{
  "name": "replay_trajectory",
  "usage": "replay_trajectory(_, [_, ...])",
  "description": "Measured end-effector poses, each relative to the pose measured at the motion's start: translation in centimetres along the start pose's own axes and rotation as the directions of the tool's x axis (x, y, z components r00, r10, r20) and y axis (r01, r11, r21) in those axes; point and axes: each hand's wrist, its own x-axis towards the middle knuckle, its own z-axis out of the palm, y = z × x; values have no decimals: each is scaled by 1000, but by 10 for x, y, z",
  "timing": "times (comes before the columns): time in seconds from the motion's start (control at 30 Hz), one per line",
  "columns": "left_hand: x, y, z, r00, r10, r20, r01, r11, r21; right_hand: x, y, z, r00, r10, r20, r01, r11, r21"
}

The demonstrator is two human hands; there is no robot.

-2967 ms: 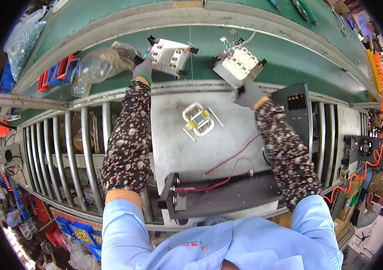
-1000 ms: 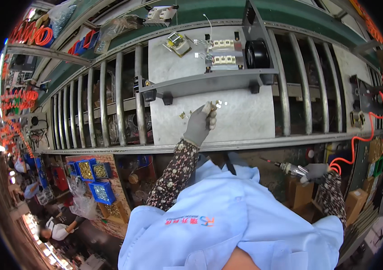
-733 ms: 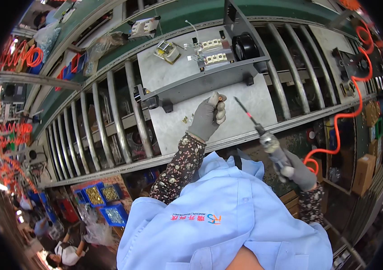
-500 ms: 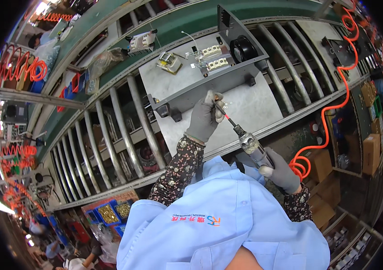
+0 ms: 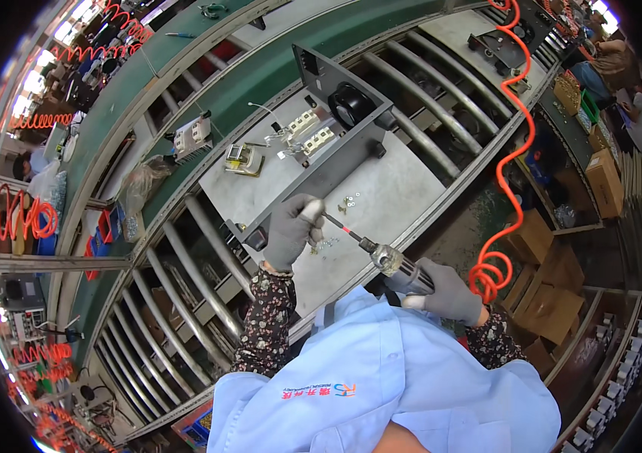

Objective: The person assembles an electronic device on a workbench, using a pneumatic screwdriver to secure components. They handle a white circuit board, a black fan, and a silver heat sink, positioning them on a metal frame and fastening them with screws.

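My left hand (image 5: 293, 232), in a grey glove, pinches its fingers together at the tip of a long driver bit. Whatever small piece may be between them is hidden. My right hand (image 5: 448, 291), also gloved, is wrapped round the body of a power screwdriver (image 5: 387, 260), its bit pointing up and left to the left fingers. Just beyond the left hand lies a dark grey metal chassis (image 5: 336, 166) with black feet on its near side and a black round fan (image 5: 350, 104). Small metal fasteners (image 5: 350, 201) lie loose in front of it.
A pale metal plate (image 5: 404, 181) under the chassis rests on a roller conveyor (image 5: 434, 98). Behind the chassis sit a yellow-wrapped transformer (image 5: 244, 159) and white terminal blocks (image 5: 313, 132). An orange coiled hose (image 5: 513, 181) hangs at the right, near cardboard boxes (image 5: 555, 264).
The view has turned, shifting the chassis left in the picture. My left hand has moved toward the chassis's left end, with the screwdriver bit still at its fingers. More loose fasteners now show.
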Motion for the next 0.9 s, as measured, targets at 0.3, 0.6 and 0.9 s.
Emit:
replay_trajectory(0.3, [43,7,24,959,283,-13,-282,951,-131,28,14,-7,974,55,219,-194,700,688])
replay_trajectory(0.6, [270,-53,-168,802,-79,-592,291,917,272,65,52,-37,959,266,-99,-174,826,536])
replay_trajectory(0.9, [298,-99,-142,825,-452,-340,490,871,31,87,80,-33,929,361,-76,-318,888,333])
